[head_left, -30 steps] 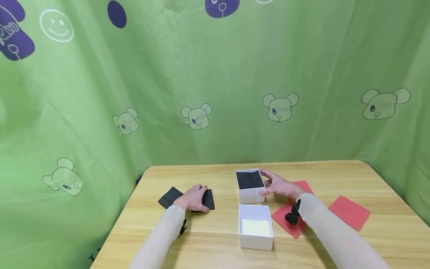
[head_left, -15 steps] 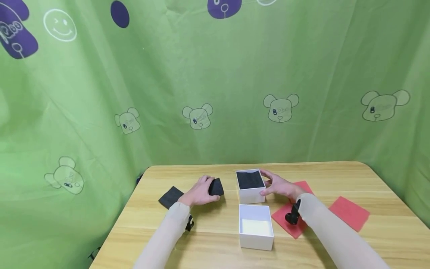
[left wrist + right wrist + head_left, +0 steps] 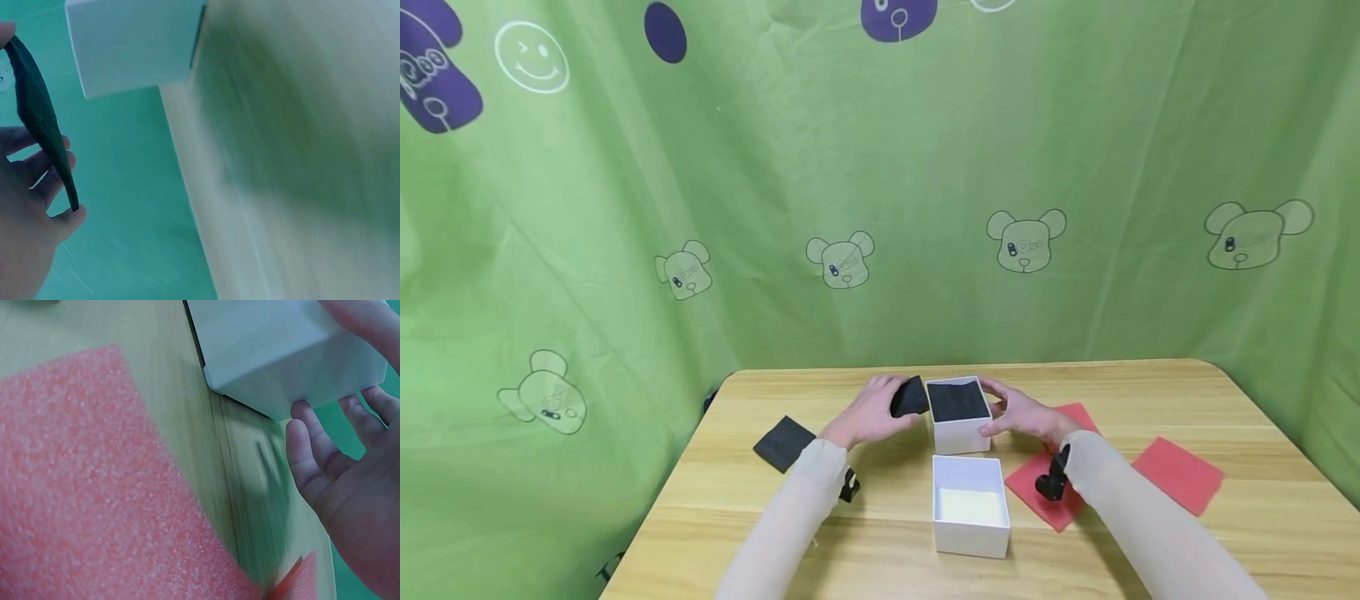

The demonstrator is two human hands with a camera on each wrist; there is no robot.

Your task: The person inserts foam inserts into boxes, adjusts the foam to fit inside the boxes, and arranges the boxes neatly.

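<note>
My left hand [image 3: 871, 414] holds a black foam sheet [image 3: 909, 397] off the table, just left of the far white box [image 3: 961, 436]. In the left wrist view the sheet [image 3: 39, 112] appears slightly bowed, pinched between thumb and fingers. Black sheet material [image 3: 958, 402] lies inside the far box, near its rim. My right hand [image 3: 1026, 414] grips this box from the right, thumb at the near side and fingers behind. The right wrist view has the fingers of that hand [image 3: 362, 481] touching the white wall [image 3: 281, 356].
A second white box [image 3: 972, 539] stands nearer, with a pale cream bottom. Another black sheet [image 3: 784, 443] lies at the left. Red foam sheets [image 3: 1180, 475] lie at the right, some under the right forearm. A green curtain [image 3: 925, 292] hangs behind the wooden table [image 3: 865, 542].
My left hand has picked a black foam sheet up from the table and carried it right and away, up beside the far box. The right hand and both boxes have stayed put.
</note>
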